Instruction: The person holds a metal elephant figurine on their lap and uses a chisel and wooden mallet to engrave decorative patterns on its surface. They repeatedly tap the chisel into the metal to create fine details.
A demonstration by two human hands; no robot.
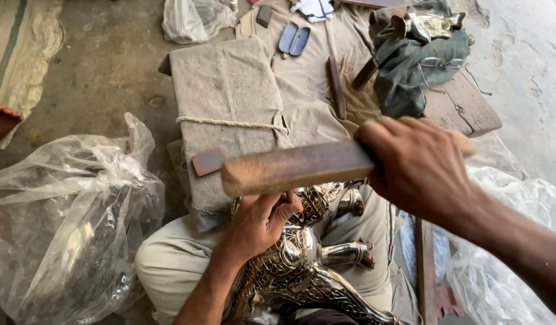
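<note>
Wooden bat over a metal figure, worked on the lap.

Clear plastic bag (67,222) lay on the floor at left. Left hand (260,222) pinched a small punch against the silvery patterned metal figure (302,265) resting on the lap. Right hand (419,165) gripped the flat wooden bat (296,168), blurred, just above it.

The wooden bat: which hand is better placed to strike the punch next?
Right. The right hand grips the wooden bat above the punch, probably; the left hand is busy holding it against the metal figure.

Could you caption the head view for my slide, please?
Right hand swings a wooden block; left hand steadies a shiny metal figurine.
</note>
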